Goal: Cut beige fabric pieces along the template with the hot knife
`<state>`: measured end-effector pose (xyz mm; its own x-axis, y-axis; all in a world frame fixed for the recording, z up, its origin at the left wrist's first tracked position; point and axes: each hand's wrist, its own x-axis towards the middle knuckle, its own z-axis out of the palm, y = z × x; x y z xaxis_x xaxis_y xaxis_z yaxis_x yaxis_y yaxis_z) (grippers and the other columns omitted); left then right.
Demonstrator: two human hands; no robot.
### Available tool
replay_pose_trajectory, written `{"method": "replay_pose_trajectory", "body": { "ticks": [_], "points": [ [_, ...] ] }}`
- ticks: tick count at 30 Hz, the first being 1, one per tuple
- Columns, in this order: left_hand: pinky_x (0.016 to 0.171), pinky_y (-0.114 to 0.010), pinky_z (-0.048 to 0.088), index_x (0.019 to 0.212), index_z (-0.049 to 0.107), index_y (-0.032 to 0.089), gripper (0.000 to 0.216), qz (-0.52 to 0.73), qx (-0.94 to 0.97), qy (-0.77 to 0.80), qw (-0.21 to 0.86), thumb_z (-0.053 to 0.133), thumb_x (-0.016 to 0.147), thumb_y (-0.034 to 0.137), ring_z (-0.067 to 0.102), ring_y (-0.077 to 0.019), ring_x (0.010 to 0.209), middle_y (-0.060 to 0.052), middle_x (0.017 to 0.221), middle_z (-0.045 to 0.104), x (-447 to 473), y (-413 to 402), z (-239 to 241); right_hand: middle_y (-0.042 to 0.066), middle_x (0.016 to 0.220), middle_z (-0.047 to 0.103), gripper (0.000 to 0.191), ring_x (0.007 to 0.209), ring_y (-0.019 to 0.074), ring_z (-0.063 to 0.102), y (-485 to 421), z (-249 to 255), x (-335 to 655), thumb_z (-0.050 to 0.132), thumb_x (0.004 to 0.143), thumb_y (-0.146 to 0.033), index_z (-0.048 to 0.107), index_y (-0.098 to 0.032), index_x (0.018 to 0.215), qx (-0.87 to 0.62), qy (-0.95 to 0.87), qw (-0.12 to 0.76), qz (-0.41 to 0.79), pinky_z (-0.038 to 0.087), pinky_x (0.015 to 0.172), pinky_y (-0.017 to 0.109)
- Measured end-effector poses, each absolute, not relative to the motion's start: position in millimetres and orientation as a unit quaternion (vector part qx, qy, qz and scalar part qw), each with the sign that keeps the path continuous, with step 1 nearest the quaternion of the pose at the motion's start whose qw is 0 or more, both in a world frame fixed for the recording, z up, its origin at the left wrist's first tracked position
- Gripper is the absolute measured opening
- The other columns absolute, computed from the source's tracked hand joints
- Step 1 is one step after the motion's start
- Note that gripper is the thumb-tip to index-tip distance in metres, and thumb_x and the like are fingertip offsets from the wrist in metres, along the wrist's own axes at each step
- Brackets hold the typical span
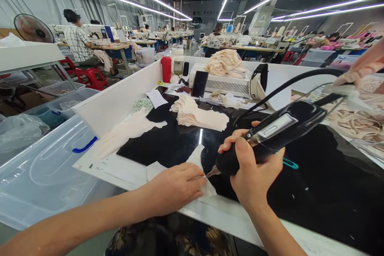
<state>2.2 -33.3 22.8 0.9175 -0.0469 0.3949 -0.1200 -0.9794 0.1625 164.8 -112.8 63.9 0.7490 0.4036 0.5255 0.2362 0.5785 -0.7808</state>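
My left hand [180, 186] presses its closed fingers on a small pale fabric piece [196, 156] at the near edge of the black work surface [315, 184]. My right hand [255, 168] is wrapped round the dark grip of a corded black handheld tool [282, 126], which has a silver panel and a narrow metal tip. This tip meets the fabric right beside my left fingertips. Under and around my left hand lie further white pieces [154, 169], partly hidden. A stack of cream fabric pieces [201, 116] lies beyond my hands, and more pale cut pieces [129, 130] lie to the left.
Another person's hand [367, 66] reaches in at right, near the tool's cable [288, 86]. A phone [199, 84] leans on a white box [226, 83] topped with fabric. A red cup [166, 69] stands beside it. Clear plastic bins [45, 172] are at left.
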Motion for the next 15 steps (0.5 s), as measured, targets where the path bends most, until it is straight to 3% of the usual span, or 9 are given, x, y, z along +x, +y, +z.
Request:
{"method": "replay_pose_trajectory", "body": {
  "ticks": [9,15],
  "points": [
    [0.101,-0.037,0.057,0.126,0.071,0.021,0.028,0.172,0.980,-0.031,0.091,0.052,0.107,0.030,0.066,-0.0238,0.114,-0.013,0.126,0.067,2.5,-12.4,17.2,-0.007,0.081,0.067,0.040,0.059,0.0137,0.062,-113.7,64.4,164.0,0.080,0.085,-0.030,0.054,-0.027,0.116,-0.450,-0.343,0.822,0.057,0.056,0.061,0.035],
    [0.105,-0.038,0.055,0.126,0.071,0.021,0.028,0.163,0.980,-0.025,0.111,0.052,0.107,0.029,0.065,-0.0245,0.119,-0.014,0.131,0.065,1.7,-12.1,18.2,-0.006,0.080,0.067,0.041,0.059,0.0137,0.062,-109.9,67.3,164.3,0.081,0.084,-0.031,0.053,-0.026,0.114,-0.447,-0.330,0.829,0.058,0.056,0.059,0.034]
  ]
}}
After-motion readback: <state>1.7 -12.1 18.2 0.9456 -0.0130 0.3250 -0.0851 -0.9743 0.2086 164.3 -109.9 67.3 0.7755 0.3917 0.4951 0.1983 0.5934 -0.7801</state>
